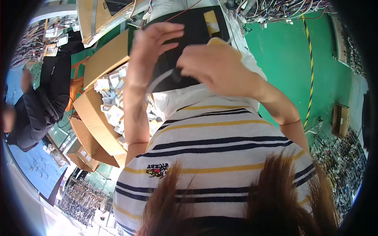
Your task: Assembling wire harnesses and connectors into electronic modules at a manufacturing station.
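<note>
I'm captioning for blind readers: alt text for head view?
A person's blurred left hand and right hand over a flat black surface; to their left, an open carton of pale pieces and a dark-clothed co-worker.

White shirt [204, 157] striped in navy and yellow, pale grey strip [159, 80], black panel [193, 27], green floor [279, 51], yellow-and-black striped tape [311, 59], brown cardboard box [103, 59]

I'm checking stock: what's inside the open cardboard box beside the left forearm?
Many small pieces, mostly white, lie heaped in the cardboard box. The left forearm covers some; the heap hides the box's bottom.
</note>
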`<action>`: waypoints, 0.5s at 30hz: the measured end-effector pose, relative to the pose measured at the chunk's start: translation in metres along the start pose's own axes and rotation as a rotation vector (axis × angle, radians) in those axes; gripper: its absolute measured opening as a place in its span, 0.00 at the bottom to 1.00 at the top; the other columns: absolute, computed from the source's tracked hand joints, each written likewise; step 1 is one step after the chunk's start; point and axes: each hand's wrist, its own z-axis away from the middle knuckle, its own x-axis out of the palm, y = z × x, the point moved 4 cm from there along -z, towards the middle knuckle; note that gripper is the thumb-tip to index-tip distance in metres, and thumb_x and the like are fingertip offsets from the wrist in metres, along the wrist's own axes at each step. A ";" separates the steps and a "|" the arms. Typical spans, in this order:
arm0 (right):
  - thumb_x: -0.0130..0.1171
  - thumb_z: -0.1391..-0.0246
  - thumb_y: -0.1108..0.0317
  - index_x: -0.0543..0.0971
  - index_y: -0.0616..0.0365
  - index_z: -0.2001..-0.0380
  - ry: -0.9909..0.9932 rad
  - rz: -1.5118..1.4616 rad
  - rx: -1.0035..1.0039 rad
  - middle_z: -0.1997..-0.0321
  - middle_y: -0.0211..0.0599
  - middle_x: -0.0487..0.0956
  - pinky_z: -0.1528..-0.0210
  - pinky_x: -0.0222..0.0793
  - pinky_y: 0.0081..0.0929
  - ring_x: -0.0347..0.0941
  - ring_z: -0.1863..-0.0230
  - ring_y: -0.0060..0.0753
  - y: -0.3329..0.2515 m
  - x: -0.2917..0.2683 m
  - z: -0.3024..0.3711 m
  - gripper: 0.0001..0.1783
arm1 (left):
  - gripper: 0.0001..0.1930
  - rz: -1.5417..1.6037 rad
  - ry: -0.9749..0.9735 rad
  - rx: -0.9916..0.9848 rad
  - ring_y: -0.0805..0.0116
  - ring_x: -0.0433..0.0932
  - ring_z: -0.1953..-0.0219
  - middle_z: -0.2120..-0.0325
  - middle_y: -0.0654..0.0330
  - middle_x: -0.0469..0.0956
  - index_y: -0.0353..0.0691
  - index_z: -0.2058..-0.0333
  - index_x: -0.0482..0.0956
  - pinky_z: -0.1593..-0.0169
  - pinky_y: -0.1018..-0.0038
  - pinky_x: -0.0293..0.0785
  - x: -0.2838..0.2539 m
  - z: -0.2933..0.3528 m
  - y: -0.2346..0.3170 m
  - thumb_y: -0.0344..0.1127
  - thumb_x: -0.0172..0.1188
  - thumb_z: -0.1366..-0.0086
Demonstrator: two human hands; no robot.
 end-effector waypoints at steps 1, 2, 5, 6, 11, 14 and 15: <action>0.58 0.54 0.77 0.73 0.55 0.67 -0.055 -0.068 -0.100 0.70 0.34 0.75 0.71 0.66 0.33 0.74 0.67 0.40 -0.009 0.008 -0.001 0.09 | 0.36 -0.063 0.060 -0.026 0.63 0.67 0.44 0.49 0.49 0.69 0.34 0.46 0.66 0.42 0.69 0.62 0.007 -0.005 -0.009 0.64 0.35 0.33; 0.58 0.54 0.77 0.73 0.55 0.67 -0.051 -0.066 -0.107 0.70 0.34 0.75 0.71 0.66 0.33 0.74 0.67 0.40 -0.013 0.013 -0.006 0.09 | 0.34 0.136 -0.138 -0.154 0.62 0.63 0.40 0.46 0.47 0.67 0.34 0.42 0.62 0.39 0.65 0.59 0.023 -0.002 -0.016 0.60 0.38 0.32; 0.61 0.57 0.77 0.74 0.55 0.63 -0.154 -0.101 -0.172 0.68 0.35 0.74 0.68 0.66 0.33 0.73 0.65 0.40 -0.023 0.028 -0.009 0.15 | 0.28 0.172 -0.452 0.163 0.60 0.73 0.49 0.49 0.50 0.70 0.35 0.44 0.65 0.47 0.69 0.69 0.043 0.004 -0.023 0.54 0.40 0.29; 0.61 0.58 0.77 0.74 0.56 0.60 -0.036 -0.138 -0.237 0.68 0.35 0.73 0.67 0.66 0.31 0.72 0.66 0.39 -0.025 0.025 -0.008 0.18 | 0.28 0.172 -0.453 0.165 0.60 0.73 0.49 0.49 0.50 0.70 0.35 0.44 0.65 0.47 0.69 0.69 0.045 0.003 -0.016 0.54 0.40 0.29; 0.60 0.54 0.79 0.73 0.60 0.53 0.460 -0.240 -0.125 0.68 0.33 0.71 0.66 0.67 0.27 0.69 0.69 0.28 0.005 -0.024 0.014 0.22 | 0.30 0.182 -0.017 -0.355 0.66 0.78 0.59 0.58 0.56 0.75 0.33 0.48 0.67 0.57 0.74 0.76 0.001 0.000 -0.036 0.58 0.43 0.31; 0.55 0.47 0.78 0.75 0.62 0.61 0.363 -0.559 0.491 0.71 0.30 0.71 0.68 0.65 0.20 0.66 0.71 0.18 0.049 -0.006 0.013 0.09 | 0.27 0.130 -0.145 -0.377 0.72 0.77 0.59 0.60 0.60 0.76 0.35 0.49 0.68 0.56 0.77 0.75 0.012 0.009 -0.019 0.51 0.57 0.37; 0.52 0.43 0.76 0.76 0.61 0.64 0.267 -0.610 0.468 0.73 0.29 0.71 0.69 0.63 0.17 0.64 0.73 0.16 0.044 0.002 0.004 0.05 | 0.27 0.012 -0.216 -0.384 0.74 0.77 0.59 0.61 0.62 0.76 0.36 0.49 0.69 0.56 0.78 0.75 0.018 0.011 -0.014 0.48 0.62 0.39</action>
